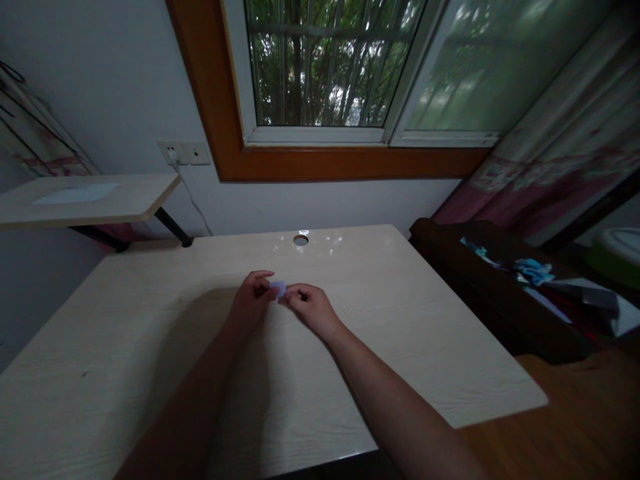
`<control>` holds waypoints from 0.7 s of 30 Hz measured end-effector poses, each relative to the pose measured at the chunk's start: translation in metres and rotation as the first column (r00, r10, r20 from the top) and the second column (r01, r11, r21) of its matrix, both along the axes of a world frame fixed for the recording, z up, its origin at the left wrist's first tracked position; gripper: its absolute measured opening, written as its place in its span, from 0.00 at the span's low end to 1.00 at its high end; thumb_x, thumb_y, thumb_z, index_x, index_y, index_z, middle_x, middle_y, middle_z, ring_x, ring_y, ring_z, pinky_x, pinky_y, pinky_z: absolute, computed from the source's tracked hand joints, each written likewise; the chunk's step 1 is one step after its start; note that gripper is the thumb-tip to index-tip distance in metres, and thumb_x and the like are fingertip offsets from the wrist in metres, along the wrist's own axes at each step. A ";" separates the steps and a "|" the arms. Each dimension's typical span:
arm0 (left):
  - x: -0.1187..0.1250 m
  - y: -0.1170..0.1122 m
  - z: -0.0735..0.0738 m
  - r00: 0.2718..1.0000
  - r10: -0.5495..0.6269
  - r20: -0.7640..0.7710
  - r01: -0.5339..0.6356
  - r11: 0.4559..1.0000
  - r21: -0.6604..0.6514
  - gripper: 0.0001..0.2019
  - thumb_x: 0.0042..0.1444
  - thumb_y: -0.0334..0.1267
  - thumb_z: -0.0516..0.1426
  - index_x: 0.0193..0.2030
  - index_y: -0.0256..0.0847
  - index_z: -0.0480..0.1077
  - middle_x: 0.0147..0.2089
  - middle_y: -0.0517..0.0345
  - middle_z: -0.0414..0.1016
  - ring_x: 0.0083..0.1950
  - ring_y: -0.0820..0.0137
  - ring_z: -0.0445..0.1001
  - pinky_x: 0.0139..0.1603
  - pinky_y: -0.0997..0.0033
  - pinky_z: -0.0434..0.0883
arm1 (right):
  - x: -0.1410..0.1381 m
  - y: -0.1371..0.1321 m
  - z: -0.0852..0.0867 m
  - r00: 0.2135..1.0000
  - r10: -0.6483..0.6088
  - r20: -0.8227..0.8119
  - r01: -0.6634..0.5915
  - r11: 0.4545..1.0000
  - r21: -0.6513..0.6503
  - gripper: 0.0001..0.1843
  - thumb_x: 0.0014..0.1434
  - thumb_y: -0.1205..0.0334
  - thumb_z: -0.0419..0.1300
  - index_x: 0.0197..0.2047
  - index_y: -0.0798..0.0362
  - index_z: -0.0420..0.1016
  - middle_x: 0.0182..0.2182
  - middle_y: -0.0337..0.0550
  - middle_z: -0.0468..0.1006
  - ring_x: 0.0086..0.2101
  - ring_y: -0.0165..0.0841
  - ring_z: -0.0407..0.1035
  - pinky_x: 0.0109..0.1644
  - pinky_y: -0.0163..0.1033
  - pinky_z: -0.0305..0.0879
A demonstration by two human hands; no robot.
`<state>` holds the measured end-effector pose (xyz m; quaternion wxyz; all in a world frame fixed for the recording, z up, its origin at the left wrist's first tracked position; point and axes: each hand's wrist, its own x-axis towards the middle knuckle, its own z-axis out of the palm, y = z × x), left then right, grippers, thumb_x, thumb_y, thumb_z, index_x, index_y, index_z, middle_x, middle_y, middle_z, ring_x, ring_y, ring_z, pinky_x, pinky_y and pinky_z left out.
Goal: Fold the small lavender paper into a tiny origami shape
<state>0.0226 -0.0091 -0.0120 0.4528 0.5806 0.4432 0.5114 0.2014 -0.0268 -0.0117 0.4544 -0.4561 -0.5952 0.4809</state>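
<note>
A small pale-lilac piece of paper [278,288] is held just above the desk, between my two hands. My left hand [251,295] pinches its left side with thumb and fingers. On the other side, the fingertips of my right hand [311,305] are closed at its right edge. The paper looks flat and roughly square; whether it has folds is too small to make out. Both forearms reach in from the near edge over the light wood-grain desk [400,313].
A raised shelf [150,197] with a white sheet [77,193] stands at the back left. Near the desk's far edge is a round cable hole [301,240]. A dark wooden cabinet [450,267] with blue cloth [534,271] and papers is on the right, below a window [330,67].
</note>
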 end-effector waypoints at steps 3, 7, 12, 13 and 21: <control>0.000 -0.001 0.001 1.000 0.019 0.022 -0.019 1.000 -0.005 0.21 0.48 0.40 0.66 0.48 0.41 0.69 0.29 0.65 0.69 0.30 0.73 0.71 0.34 0.73 0.68 | 0.000 0.000 0.001 1.000 -0.008 0.024 0.008 1.000 -0.011 0.09 0.52 0.62 0.60 0.33 0.54 0.80 0.25 0.39 0.78 0.23 0.27 0.63 0.28 0.32 0.56; -0.002 -0.002 0.004 0.998 0.050 0.039 -0.050 0.999 0.013 0.19 0.49 0.41 0.65 0.48 0.41 0.70 0.28 0.65 0.68 0.29 0.74 0.70 0.33 0.74 0.67 | -0.001 -0.001 0.005 0.999 -0.030 0.013 0.030 0.999 -0.024 0.10 0.51 0.62 0.60 0.33 0.55 0.81 0.25 0.40 0.79 0.24 0.28 0.64 0.28 0.32 0.57; -0.005 0.000 0.008 0.996 0.083 0.040 -0.084 0.996 0.019 0.19 0.50 0.41 0.65 0.47 0.41 0.69 0.28 0.65 0.68 0.30 0.73 0.71 0.34 0.74 0.68 | 0.000 0.000 0.004 0.998 -0.059 -0.024 0.059 0.998 0.011 0.11 0.53 0.61 0.59 0.35 0.55 0.81 0.28 0.42 0.79 0.26 0.29 0.65 0.31 0.33 0.59; -0.005 0.000 0.007 0.996 0.078 0.038 -0.078 0.997 0.019 0.19 0.50 0.41 0.65 0.47 0.41 0.69 0.28 0.66 0.67 0.30 0.73 0.71 0.34 0.74 0.68 | 0.000 0.000 0.003 0.997 -0.065 -0.030 0.065 0.998 0.010 0.11 0.54 0.59 0.59 0.35 0.55 0.81 0.28 0.42 0.79 0.26 0.29 0.65 0.31 0.33 0.59; 0.002 -0.001 0.003 0.998 0.038 -0.042 -0.037 0.999 0.014 0.20 0.48 0.40 0.66 0.48 0.41 0.70 0.27 0.65 0.69 0.30 0.73 0.70 0.34 0.73 0.66 | -0.002 0.000 0.000 0.997 -0.055 0.047 0.054 0.998 0.014 0.13 0.53 0.53 0.63 0.34 0.54 0.80 0.23 0.38 0.74 0.24 0.28 0.62 0.29 0.33 0.57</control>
